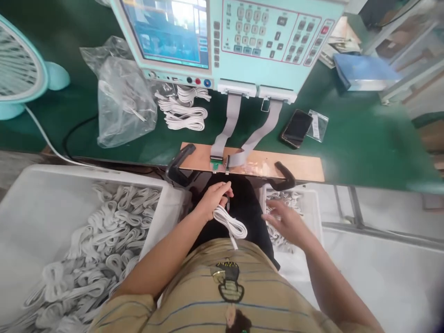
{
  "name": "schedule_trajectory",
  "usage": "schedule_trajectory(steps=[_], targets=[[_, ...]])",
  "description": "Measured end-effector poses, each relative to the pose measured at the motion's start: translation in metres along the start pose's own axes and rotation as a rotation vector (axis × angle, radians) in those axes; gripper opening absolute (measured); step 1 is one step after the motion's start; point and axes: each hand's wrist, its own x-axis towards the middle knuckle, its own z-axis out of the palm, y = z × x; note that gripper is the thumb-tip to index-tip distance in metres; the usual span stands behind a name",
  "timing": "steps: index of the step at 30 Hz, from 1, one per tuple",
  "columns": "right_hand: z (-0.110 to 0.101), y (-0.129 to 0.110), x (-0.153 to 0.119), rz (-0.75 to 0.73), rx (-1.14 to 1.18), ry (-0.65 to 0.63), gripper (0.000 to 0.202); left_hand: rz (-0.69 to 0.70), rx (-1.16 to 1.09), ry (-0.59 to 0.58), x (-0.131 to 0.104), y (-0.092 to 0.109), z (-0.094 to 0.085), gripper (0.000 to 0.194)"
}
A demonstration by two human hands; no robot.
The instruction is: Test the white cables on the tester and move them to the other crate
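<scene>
My left hand [217, 199] is closed on a coiled white cable [231, 224], whose loops hang over my lap. My right hand [286, 222] is a little to the right, fingers apart and nothing visible in them. It hovers at the edge of a white bin [317, 208] that holds coiled cables. In front of my hands, a small green connector board [217, 164] and a second connector [228, 169] sit at the front of a wooden strip [308, 167]. Grey ribbon cables [233, 113] link them to a light-blue test machine [263, 64].
A large white bin [31, 199] of coiled white cables stands on the left. Black clamps [180, 164] grip the strip at the edge of the green table [367, 138]. On it lie a phone [296, 128], bundled cables [185, 115], a plastic bag [121, 106] and a fan [22, 64].
</scene>
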Motion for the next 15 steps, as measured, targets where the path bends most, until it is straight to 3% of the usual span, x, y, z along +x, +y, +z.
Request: schedule_trajectory(steps=[3, 6, 8, 10, 12, 15], targets=[[0.032, -0.017, 0.001, -0.135, 0.376, -0.285, 0.042, -0.013, 0.04, -0.012, 0.007, -0.006, 0.014, 0.034], [0.065, -0.028, 0.012, -0.051, 0.762, -0.393, 0.031, 0.217, 0.283, 0.05, 0.0, -0.005, 0.017, 0.028], [0.079, -0.028, 0.019, 0.078, 1.002, -0.318, 0.029, 0.484, 0.51, 0.162, -0.013, -0.004, 0.01, 0.024], [0.086, -0.025, 0.024, 0.166, 1.189, -0.184, 0.026, 0.648, 0.677, 0.264, -0.028, -0.006, 0.001, 0.019], [0.089, -0.025, 0.028, 0.202, 1.318, -0.067, 0.023, 0.611, 0.742, 0.243, -0.042, -0.014, -0.004, 0.015], [0.093, -0.031, 0.03, 0.195, 1.393, 0.033, 0.02, 0.376, 0.7, 0.007, -0.052, -0.034, -0.003, 0.014]])
